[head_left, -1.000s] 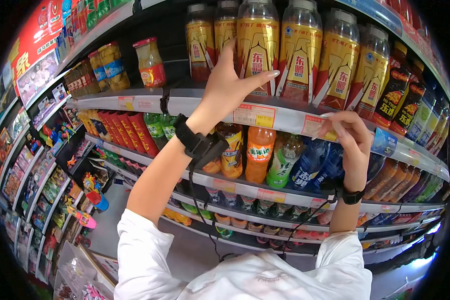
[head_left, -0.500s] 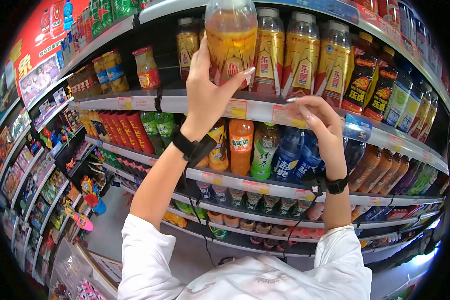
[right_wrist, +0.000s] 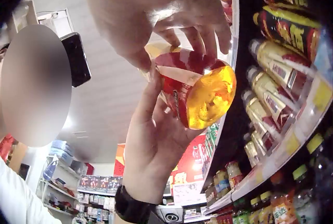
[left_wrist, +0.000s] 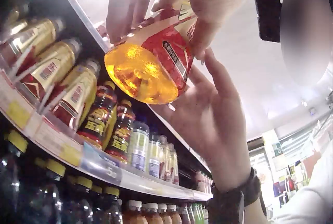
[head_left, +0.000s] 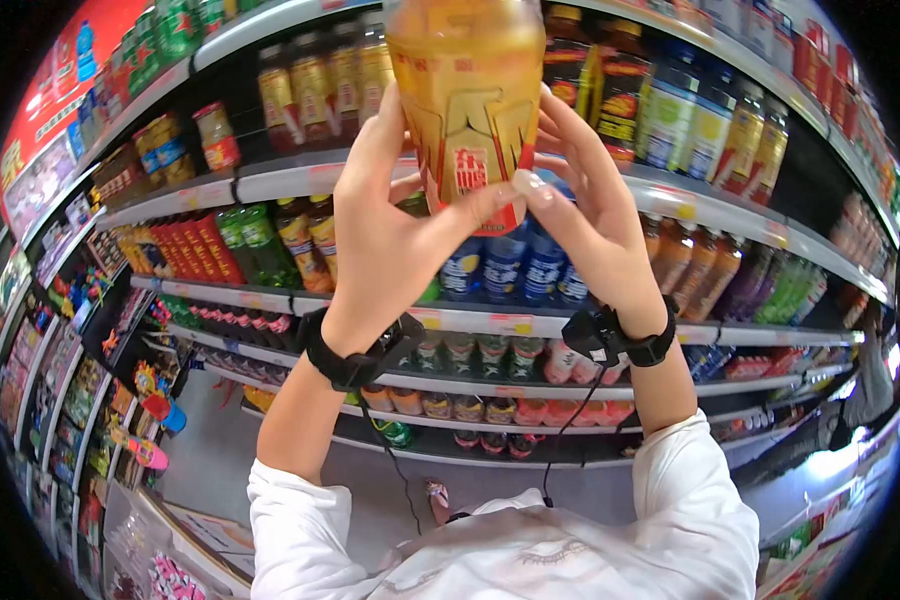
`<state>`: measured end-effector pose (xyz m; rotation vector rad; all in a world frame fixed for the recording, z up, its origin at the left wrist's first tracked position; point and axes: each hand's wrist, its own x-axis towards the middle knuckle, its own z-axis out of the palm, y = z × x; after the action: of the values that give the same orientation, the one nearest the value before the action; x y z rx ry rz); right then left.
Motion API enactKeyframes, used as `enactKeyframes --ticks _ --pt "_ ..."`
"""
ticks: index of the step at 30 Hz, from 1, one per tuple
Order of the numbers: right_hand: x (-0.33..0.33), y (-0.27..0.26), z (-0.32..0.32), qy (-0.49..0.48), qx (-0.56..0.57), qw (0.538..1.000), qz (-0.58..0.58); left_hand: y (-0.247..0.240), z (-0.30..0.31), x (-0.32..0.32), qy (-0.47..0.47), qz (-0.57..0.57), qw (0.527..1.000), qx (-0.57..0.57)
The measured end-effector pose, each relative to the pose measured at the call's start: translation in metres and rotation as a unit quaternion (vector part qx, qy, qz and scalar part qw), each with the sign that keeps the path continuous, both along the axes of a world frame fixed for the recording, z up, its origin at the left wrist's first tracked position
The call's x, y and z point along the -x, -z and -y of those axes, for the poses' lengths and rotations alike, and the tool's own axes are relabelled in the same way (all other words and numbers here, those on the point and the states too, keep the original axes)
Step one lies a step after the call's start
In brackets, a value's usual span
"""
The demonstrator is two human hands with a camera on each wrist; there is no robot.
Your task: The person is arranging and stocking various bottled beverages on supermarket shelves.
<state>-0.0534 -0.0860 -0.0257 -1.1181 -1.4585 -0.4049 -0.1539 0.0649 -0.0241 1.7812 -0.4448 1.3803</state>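
Note:
Close to the head camera, a gold and red drink bottle (head_left: 465, 110) with amber liquid is held up off the shelf; its top runs out of view. My left hand (head_left: 385, 230) grips its left side, thumb across the front of the label. On the other side my right hand (head_left: 595, 215) curls its fingers round the bottle, its thumb meeting the left thumb near the base. The bottle's clear amber base (left_wrist: 140, 75) shows in the left wrist view, tilted toward the camera. Both hands wear black wrist straps.
Behind the bottle, the upper shelf edge (head_left: 270, 180) carries similar gold bottles (head_left: 310, 90), jars (head_left: 215, 138) and dark red bottles (head_left: 620, 95). Lower shelves hold more drinks, such as blue bottles (head_left: 505, 265). Toys (head_left: 155, 405) hang at the left.
My left hand has lifted the bottle off the shelf and brought it nearer the head camera. My right hand has left the shelf edge and taken hold of the bottle too. The head view has shifted right.

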Motion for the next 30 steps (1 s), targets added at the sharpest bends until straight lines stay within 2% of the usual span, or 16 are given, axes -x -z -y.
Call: enactKeyframes --ticks 4,8,12,16,20,24,25,28,30 --pt "-0.004 0.000 0.051 0.086 -0.016 0.996 -0.018 0.000 0.051 -0.019 -0.026 0.022 0.998 -0.062" --pt "-0.004 -0.006 0.101 0.096 0.013 0.990 -0.099 0.001 0.097 -0.040 -0.023 0.016 0.996 -0.086" --pt "-0.015 -0.004 0.152 0.156 0.034 0.977 -0.138 0.006 0.142 -0.071 -0.010 0.025 0.992 -0.123" --pt "-0.045 0.002 0.200 0.160 0.011 0.973 -0.167 0.006 0.191 -0.107 0.016 0.015 0.991 -0.131" --pt "-0.091 0.001 0.250 0.168 -0.044 0.979 -0.104 -0.004 0.242 -0.146 0.038 0.016 0.987 -0.156" --pt "-0.143 -0.005 0.308 0.170 -0.058 0.979 -0.095 -0.010 0.286 -0.200 0.097 0.019 0.981 -0.164" --pt "-0.156 -0.005 0.321 0.160 -0.077 0.978 -0.107 -0.010 0.296 -0.211 0.086 0.016 0.982 -0.168" --pt "-0.199 -0.010 0.357 0.226 -0.096 0.967 -0.063 -0.008 0.317 -0.239 0.066 0.009 0.982 -0.177" --pt "-0.237 -0.010 0.377 0.236 -0.096 0.966 -0.037 -0.005 0.328 -0.252 0.046 -0.001 0.987 -0.155"
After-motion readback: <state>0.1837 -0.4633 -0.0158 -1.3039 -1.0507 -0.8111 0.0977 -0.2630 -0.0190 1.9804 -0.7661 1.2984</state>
